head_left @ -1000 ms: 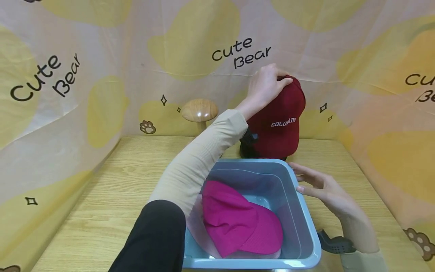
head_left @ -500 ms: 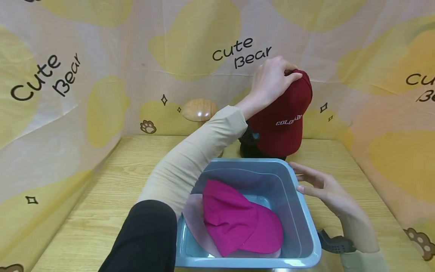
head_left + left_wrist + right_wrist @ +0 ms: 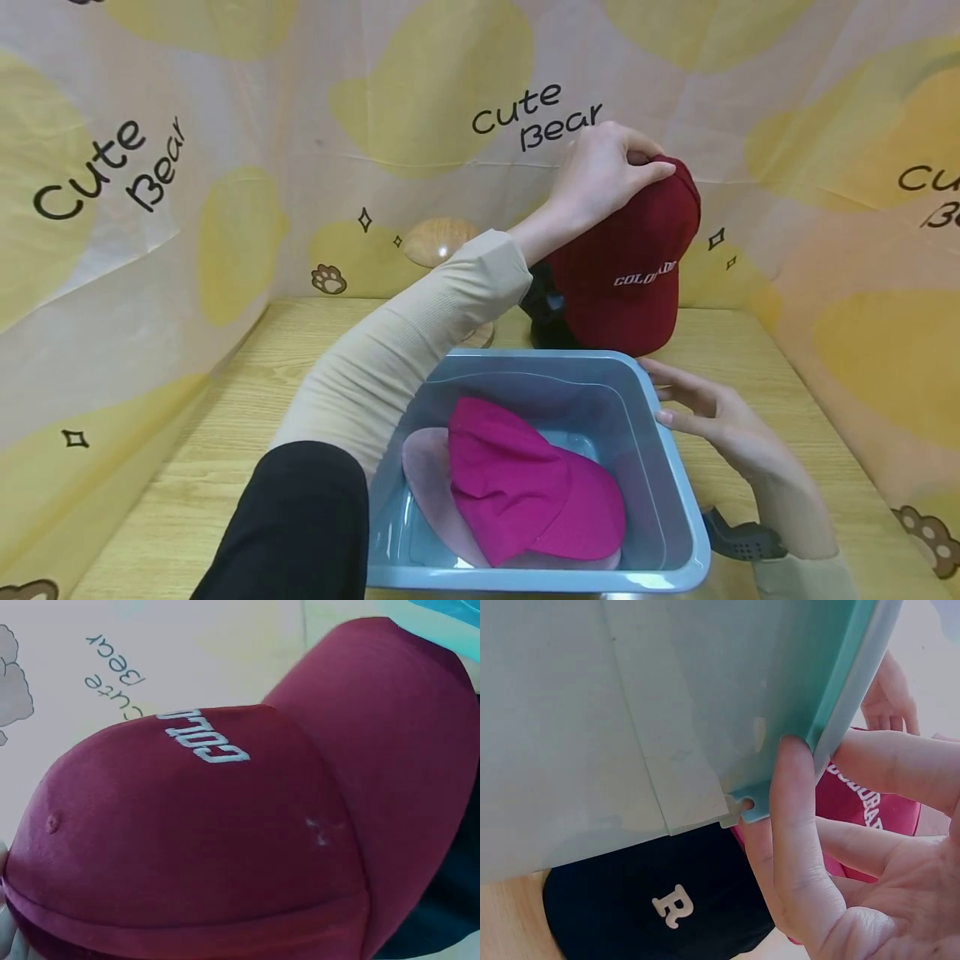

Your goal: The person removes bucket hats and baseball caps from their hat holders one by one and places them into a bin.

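My left hand [image 3: 600,171] pinches a dark red baseball cap [image 3: 637,242] by its crown. The cap hangs brim down behind the bin, white COLORADO lettering facing me; its red crown [image 3: 202,847] fills much of the left wrist view. My right hand [image 3: 720,421] grips the far right rim of a light blue plastic bin [image 3: 525,579], thumb and fingers on either side of the edge. Inside the bin, a magenta cap [image 3: 525,492] lies on a pale lilac cap [image 3: 426,467]. A black cap [image 3: 622,900] with a white R sits behind the bin, mostly hidden in the head view.
A wooden stand with a rounded top [image 3: 438,240] is at the back, left of the red cap; my left forearm covers its post. The wood-grain table [image 3: 225,425] is enclosed by printed cloth [image 3: 420,92] behind and at both sides.
My left hand has moved right and slightly up with the red cap, and the left forearm has shifted left, uncovering more of the bin. The right hand keeps its place on the rim.
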Demonstrator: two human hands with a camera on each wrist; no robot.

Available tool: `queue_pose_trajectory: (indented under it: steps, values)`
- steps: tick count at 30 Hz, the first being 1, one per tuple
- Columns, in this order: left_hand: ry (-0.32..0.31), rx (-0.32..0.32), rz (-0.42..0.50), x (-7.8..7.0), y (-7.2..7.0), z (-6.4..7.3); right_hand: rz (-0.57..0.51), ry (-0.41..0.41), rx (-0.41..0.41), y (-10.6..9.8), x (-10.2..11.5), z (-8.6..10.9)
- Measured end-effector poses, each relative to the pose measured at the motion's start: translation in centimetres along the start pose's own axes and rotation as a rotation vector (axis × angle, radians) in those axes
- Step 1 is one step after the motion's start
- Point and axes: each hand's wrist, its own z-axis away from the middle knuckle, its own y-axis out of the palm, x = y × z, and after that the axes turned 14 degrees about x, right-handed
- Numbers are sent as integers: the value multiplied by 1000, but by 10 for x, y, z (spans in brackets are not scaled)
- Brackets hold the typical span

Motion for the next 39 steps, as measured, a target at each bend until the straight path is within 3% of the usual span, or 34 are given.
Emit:
queue_pose_trajectory:
  steps: [6,16,22,28,39]
  values:
    - [-8,46,131,-1,-7,6,-9,-7,6,1,-1,0]
    - [-114,116,446,-3,-22,13,-10,4,-5,1,-1,2]
    - [-112,145,600,-3,-29,18,-5,5,-7,1,0,4]
    - [-108,136,606,-5,-42,24,-2,24,-8,2,2,3]
    - [-86,158,442,-17,-62,45,-22,13,2,0,0,1]
